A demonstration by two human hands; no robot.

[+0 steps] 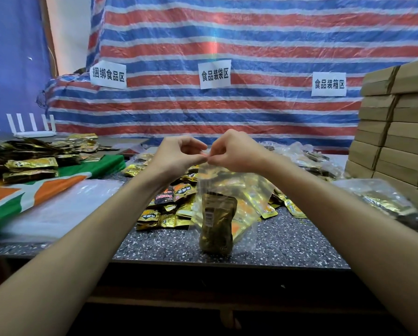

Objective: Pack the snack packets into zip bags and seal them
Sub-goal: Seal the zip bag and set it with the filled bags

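A clear zip bag hangs upright above the speckled table, its bottom resting near the front edge. Inside it stands a dark gold snack packet with more gold packets behind. My left hand and my right hand meet at the bag's top edge, each pinching the zip strip between thumb and fingers. A loose pile of gold and orange snack packets lies on the table just behind and left of the bag.
A stack of empty clear bags lies left on a green, orange and white cloth. More packets are heaped far left. Filled bags lie right, beside stacked cardboard. A striped tarp with paper signs hangs behind.
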